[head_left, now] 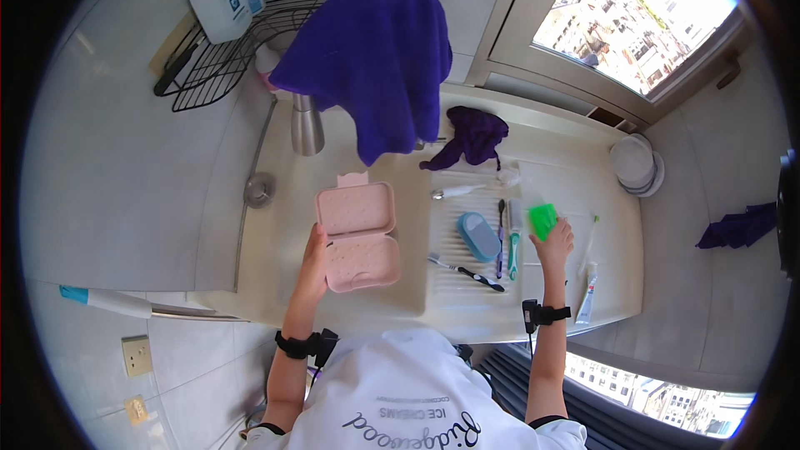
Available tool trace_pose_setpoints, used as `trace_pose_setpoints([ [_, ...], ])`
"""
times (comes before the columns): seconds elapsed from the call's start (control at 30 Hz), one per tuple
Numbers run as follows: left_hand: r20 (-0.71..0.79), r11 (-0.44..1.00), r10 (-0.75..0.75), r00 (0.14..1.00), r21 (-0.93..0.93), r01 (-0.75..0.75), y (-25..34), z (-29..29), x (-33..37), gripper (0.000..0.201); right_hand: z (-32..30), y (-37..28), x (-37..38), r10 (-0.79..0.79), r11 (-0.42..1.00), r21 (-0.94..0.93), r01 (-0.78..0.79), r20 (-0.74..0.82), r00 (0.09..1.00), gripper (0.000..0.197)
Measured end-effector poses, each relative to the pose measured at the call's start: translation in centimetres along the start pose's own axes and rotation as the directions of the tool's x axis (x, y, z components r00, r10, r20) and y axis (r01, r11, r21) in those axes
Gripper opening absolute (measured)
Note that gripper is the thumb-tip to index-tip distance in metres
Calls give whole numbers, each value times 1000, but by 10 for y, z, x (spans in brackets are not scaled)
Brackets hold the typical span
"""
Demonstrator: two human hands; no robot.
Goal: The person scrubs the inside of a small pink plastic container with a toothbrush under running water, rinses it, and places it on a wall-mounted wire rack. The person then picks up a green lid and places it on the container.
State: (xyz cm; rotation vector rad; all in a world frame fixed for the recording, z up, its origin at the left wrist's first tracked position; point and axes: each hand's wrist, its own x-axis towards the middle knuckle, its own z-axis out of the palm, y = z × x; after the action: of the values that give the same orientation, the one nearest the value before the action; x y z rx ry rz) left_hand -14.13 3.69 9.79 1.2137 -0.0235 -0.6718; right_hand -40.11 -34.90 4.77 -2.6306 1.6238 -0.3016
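My left hand [312, 262] grips the left side of a pink hinged box [363, 263], its thumb over the edge near the hinge. The box lies open over the sink basin, lid half away from me, with small raised dots inside both halves. Over the ribbed drainboard on the right, my right hand [557, 243] has its thumb and fingers closed about the near edge of a bright green block [543, 218], slightly blurred. Just left of that hand are a green-and-white brush [513, 242], a purple toothbrush [501, 237] and a blue oval case [478, 237].
A black-and-white toothbrush [467, 272] and a white-handled item [457, 192] lie on the drainboard. A toothpaste tube [587, 295] rests at right. A purple towel [375, 58] hangs over the faucet; a dark purple cloth [477, 135] lies behind. White bowls [635, 162] stand far right.
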Motion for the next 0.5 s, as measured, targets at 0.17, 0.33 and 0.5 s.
trace_pose_setpoints([
  [0.17,-18,896,281,959,363,-256,18,20,-6,41,3,8,5,55,998,-6,-55,85,995,85],
  [0.33,140,358,600,788,833,-421,38,14,-14,15,5,19,12,65,998,-7,-65,158,985,85],
  [0.5,654,-191,708,265,539,-820,66,7,9,4,24,37,20,-39,994,106,27,116,993,90],
])
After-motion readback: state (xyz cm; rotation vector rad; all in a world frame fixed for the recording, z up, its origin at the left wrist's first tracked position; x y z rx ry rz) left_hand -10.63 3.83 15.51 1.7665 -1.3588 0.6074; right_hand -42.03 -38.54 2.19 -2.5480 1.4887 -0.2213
